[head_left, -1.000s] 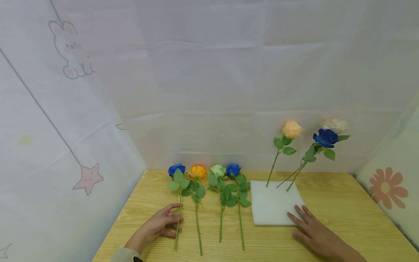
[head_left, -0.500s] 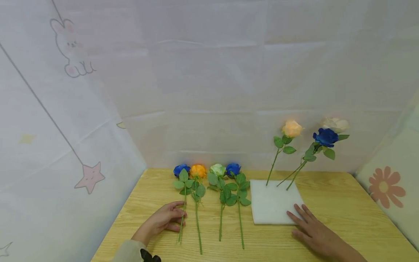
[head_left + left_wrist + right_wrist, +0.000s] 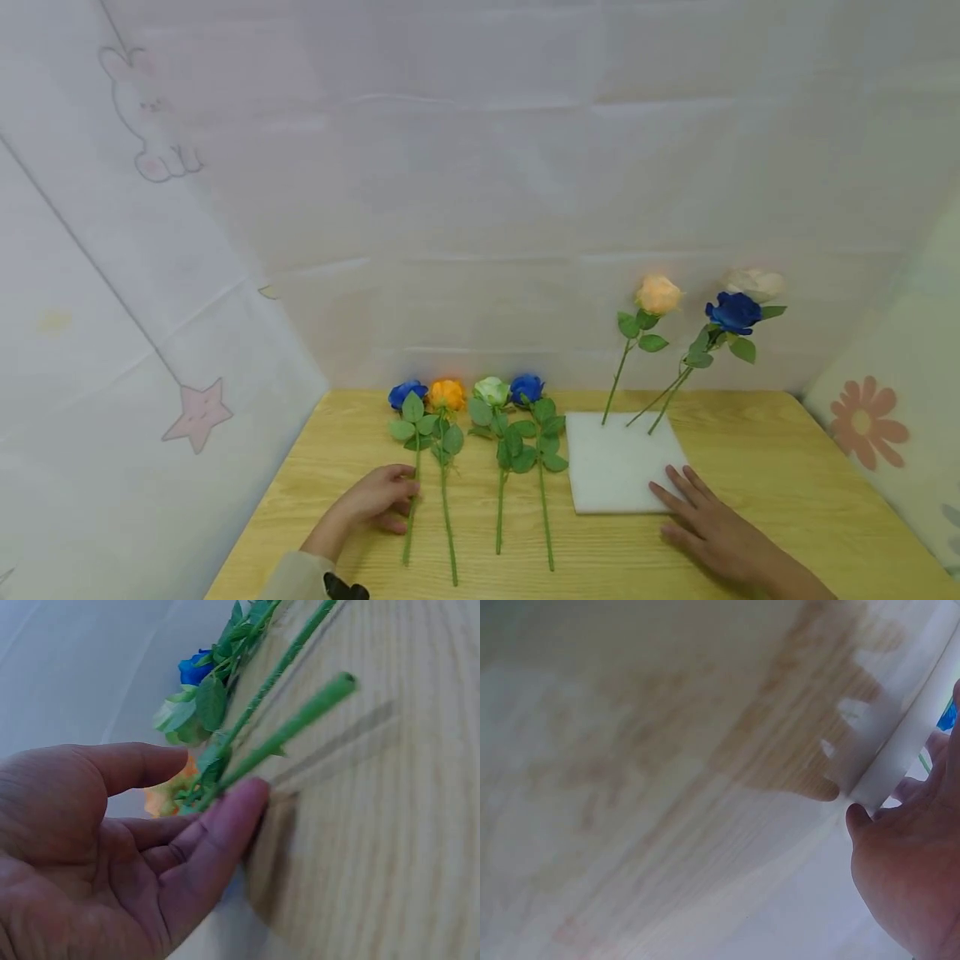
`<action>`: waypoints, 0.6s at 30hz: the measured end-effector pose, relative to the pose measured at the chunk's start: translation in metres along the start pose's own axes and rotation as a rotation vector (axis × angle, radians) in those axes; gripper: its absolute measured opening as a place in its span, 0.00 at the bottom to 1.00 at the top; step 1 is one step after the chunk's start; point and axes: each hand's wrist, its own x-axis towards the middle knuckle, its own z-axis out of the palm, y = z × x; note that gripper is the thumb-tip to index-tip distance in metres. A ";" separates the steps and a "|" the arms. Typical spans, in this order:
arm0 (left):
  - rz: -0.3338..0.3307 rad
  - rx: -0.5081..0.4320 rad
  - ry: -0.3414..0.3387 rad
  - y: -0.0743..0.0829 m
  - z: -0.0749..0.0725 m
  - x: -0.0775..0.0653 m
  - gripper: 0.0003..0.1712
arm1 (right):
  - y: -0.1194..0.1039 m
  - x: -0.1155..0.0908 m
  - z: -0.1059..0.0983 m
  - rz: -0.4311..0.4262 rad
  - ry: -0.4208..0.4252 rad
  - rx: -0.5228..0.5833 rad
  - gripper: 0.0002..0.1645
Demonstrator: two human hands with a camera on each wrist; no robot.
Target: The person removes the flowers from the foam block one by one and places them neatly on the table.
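At the left of the flower row my left hand [image 3: 372, 497] touches the stem of a blue rose [image 3: 407, 394] with its fingertips. The left wrist view shows this green stem [image 3: 304, 718] passing by loosely bent fingers, the thumb apart from it. Its cut end stands off its shadow. My right hand [image 3: 718, 531] lies with straight fingers on the near right corner of a white foam board [image 3: 615, 479]. Three roses stand in the board: a peach rose [image 3: 658, 296], a blue rose [image 3: 735, 313] and a cream rose [image 3: 756, 284] partly behind it.
Beside the left blue rose lie an orange rose [image 3: 447, 394], a pale green rose [image 3: 491, 391] and another blue rose [image 3: 527, 389], stems toward me. The wooden table [image 3: 780, 467] meets printed cloth walls [image 3: 465, 208] at back and sides.
The leftmost blue rose moved right, closer to the orange rose, with my left hand, then shifted slightly back. My right hand stayed on the board. The head view swung a little.
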 end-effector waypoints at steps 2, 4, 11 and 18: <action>-0.007 0.091 0.031 0.006 -0.001 -0.002 0.32 | 0.000 0.001 0.000 0.005 -0.007 -0.003 0.34; -0.002 0.172 0.060 0.011 -0.003 -0.002 0.28 | 0.000 0.002 0.000 0.014 -0.016 0.000 0.34; 0.107 0.335 0.117 0.028 -0.001 -0.002 0.29 | 0.000 0.002 0.002 0.021 -0.018 0.018 0.34; 0.211 0.337 0.081 0.046 0.012 0.010 0.30 | -0.001 0.001 0.002 0.023 -0.005 0.023 0.34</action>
